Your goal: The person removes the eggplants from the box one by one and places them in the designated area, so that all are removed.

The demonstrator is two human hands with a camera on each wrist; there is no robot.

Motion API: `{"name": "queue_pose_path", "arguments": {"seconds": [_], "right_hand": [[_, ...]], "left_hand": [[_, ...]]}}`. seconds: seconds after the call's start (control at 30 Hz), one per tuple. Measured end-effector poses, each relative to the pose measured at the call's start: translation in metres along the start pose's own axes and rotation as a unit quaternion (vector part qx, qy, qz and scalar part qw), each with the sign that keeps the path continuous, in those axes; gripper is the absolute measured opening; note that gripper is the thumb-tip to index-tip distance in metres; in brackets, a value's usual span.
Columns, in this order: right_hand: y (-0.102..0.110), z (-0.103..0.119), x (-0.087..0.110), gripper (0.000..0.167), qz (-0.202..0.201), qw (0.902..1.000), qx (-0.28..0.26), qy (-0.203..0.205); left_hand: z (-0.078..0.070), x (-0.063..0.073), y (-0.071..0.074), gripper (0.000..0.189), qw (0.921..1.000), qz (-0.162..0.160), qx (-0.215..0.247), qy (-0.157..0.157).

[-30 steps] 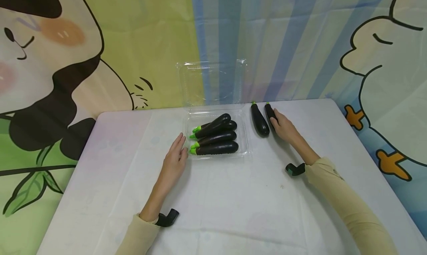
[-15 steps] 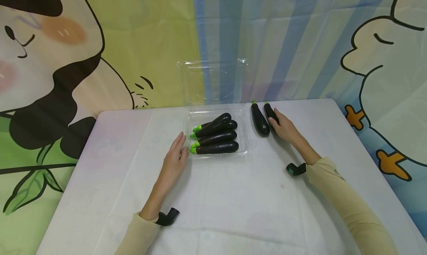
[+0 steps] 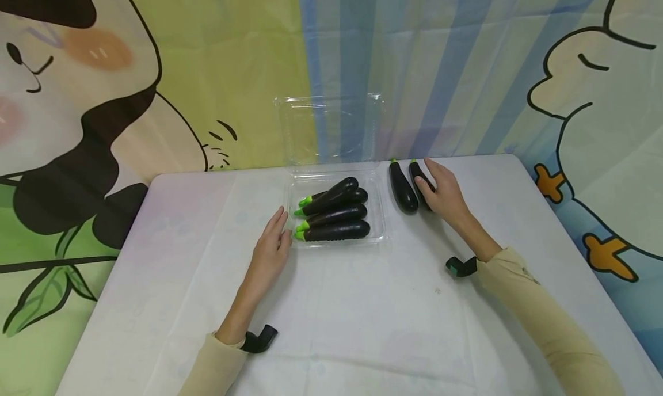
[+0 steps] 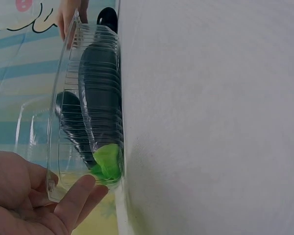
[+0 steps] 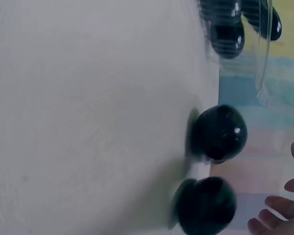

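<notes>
An open clear plastic clamshell container holds several dark eggplants with green stems. At its left end my left hand rests with fairly straight fingers touching the rim and corner, also visible in the left wrist view beside the container wall. Two more eggplants lie to the right of the container, the left one fully visible. The other eggplant is partly hidden under my right hand. In the right wrist view, the right fingers are spread and apart from that eggplant.
The container's transparent lid stands upright at the back, against a printed cloth backdrop. A white cloth covers the table. Black wrist mounts stick out by both sleeves.
My right hand has loosened from the right eggplant, its fingers spreading and shifting slightly up and to the right. The left hand and the container keep their places.
</notes>
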State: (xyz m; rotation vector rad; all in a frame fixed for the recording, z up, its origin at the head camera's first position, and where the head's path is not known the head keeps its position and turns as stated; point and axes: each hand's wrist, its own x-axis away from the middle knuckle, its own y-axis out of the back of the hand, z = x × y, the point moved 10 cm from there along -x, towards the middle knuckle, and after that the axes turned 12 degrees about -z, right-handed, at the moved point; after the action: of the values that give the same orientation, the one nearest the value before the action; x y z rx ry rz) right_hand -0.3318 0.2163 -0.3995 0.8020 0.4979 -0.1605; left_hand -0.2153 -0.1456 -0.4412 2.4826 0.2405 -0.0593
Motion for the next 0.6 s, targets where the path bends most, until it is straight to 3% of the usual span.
{"name": "queue_pose_path", "arguments": {"seconds": [0.1,0.27,0.43,0.6], "right_hand": [[0.0,0.023,0.0,0.057,0.006,0.9995,-0.007,0.032],[-0.013,0.058,0.003,0.063,0.074,0.9947,-0.002,0.072],[-0.025,0.09,0.004,0.07,0.143,0.9825,-0.004,0.119],[-0.035,0.115,0.004,0.071,0.173,0.9696,-0.007,0.173]], "left_hand": [[0.0,0.0,0.0,0.052,1.0,-0.001,0.001,0.0],[0.001,0.0,0.0,0.052,1.0,0.0,0.001,0.003],[0.001,0.001,-0.001,0.052,1.0,0.003,-0.001,0.003],[0.0,0.001,-0.001,0.051,1.0,0.0,0.001,0.003]]}}
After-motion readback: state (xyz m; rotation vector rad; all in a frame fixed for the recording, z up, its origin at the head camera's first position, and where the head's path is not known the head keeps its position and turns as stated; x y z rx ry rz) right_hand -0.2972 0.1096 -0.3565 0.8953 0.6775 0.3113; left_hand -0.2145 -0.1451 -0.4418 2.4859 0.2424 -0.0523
